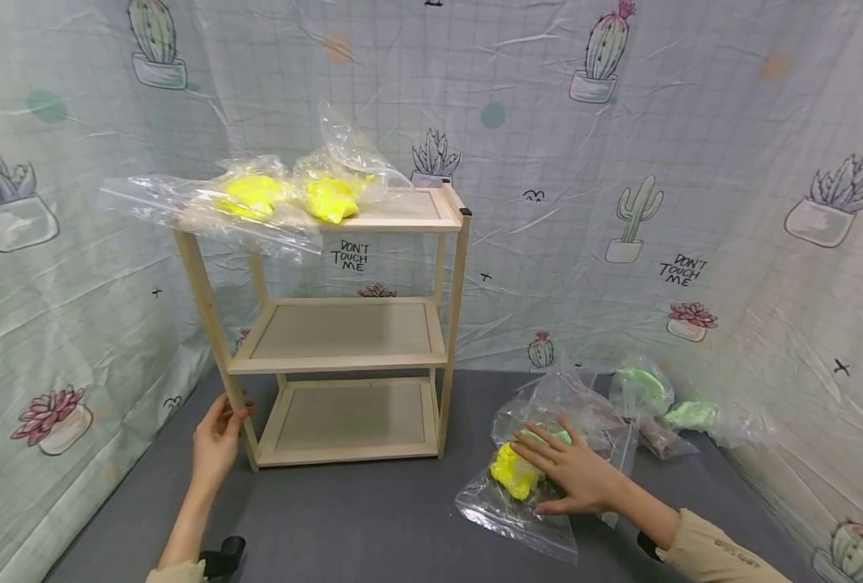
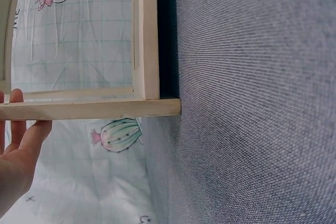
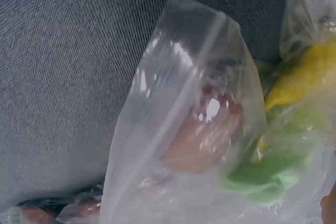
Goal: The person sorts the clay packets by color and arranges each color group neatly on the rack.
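With thumb and fingers on either side, my left hand (image 1: 216,441) pinches the front left leg (image 1: 215,332) of a pale wooden three-tier shelf. The left wrist view shows this leg (image 2: 105,109) between the thumb and fingers, above its foot. At the right, my right hand (image 1: 580,476) lies with fingers spread on clear zip bags. A bright yellow lump (image 1: 515,471) shows beside its fingertips through the plastic. In the right wrist view, a light green piece (image 3: 268,177) and a pinkish-brown lump (image 3: 205,135) show inside the bags; only a sliver of the hand appears at the edge.
Two clear bags with yellow contents (image 1: 257,197) lie on the top tier, one overhanging its left end. Further bags with green pieces (image 1: 691,415) lie at the back right of the dark grey table (image 1: 359,518). A cactus-print curtain (image 1: 533,227) surrounds the table.
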`<state>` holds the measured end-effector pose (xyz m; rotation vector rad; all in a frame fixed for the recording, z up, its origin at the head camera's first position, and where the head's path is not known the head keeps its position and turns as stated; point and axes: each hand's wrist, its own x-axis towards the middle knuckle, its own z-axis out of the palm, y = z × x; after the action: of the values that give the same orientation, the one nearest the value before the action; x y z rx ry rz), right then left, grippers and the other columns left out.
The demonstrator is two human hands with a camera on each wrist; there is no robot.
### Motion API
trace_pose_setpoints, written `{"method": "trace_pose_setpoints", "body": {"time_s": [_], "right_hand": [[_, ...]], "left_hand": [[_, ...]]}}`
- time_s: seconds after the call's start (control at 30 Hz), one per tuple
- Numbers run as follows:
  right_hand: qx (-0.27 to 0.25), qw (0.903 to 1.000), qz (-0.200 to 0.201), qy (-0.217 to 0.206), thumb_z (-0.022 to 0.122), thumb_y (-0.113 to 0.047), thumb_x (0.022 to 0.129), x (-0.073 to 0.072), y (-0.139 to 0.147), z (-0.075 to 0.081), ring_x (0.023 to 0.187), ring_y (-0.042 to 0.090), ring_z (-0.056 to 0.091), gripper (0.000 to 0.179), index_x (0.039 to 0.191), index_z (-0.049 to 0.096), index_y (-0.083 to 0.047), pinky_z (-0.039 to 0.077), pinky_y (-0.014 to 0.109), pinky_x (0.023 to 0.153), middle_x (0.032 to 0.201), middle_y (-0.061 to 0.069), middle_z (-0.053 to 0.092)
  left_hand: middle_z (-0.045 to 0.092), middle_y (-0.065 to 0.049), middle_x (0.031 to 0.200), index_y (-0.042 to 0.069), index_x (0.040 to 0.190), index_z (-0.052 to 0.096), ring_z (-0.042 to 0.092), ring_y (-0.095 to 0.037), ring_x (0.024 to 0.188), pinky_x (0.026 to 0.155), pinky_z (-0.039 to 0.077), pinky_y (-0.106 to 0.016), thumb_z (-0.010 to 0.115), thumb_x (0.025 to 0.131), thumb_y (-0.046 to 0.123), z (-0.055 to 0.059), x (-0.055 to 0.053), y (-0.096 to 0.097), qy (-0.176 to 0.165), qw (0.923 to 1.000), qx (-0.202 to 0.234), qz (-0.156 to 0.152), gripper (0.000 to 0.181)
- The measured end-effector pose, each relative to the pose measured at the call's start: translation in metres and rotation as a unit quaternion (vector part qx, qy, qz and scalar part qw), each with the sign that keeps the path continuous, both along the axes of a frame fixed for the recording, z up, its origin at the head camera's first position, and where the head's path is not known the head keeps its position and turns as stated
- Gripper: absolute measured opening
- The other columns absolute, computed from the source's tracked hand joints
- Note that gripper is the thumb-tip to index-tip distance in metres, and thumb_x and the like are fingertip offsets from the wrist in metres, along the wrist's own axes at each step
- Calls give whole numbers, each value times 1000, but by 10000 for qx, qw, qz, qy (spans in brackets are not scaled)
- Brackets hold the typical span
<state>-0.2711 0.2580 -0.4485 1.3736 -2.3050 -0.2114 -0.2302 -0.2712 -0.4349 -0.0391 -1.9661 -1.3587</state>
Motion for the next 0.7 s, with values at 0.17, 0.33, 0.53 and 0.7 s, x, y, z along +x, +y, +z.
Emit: {"method": "trace_pose_setpoints", "body": {"time_s": [0.17,0.33,0.53,0.7], "right_hand": [[81,9999,151,-19,48,-76,67,-2,-6,-7,125,36,37,97,137,34,-11,5,56,103,141,11,36],[165,9996,205,-61,46,-79,65,-5,-12,-13,125,41,36,101,136,35,-9,13,59,99,139,15,37],[341,9992,-4,-231,41,-82,64,-6,-18,-18,125,44,34,102,136,35,-11,13,62,96,138,17,38],[430,9979,-257,-402,41,-81,65,-6,-24,-17,126,44,31,99,136,36,-13,17,65,94,134,17,42]], "left_hand": [[57,22,86,-5,112,54,57,11,77,68,42,-5,50,87,1,1,0,1,85,10000,11,-29,26],[57,22,86,-4,111,54,58,11,76,68,42,-5,50,86,-1,2,0,1,72,9999,89,-21,25],[57,22,84,-6,109,53,58,11,75,68,42,-4,50,85,-4,9,5,7,23,9999,138,25,24],[57,22,83,-8,108,53,58,11,74,68,41,-4,50,85,-6,22,14,15,60,9998,167,7,23]]}}
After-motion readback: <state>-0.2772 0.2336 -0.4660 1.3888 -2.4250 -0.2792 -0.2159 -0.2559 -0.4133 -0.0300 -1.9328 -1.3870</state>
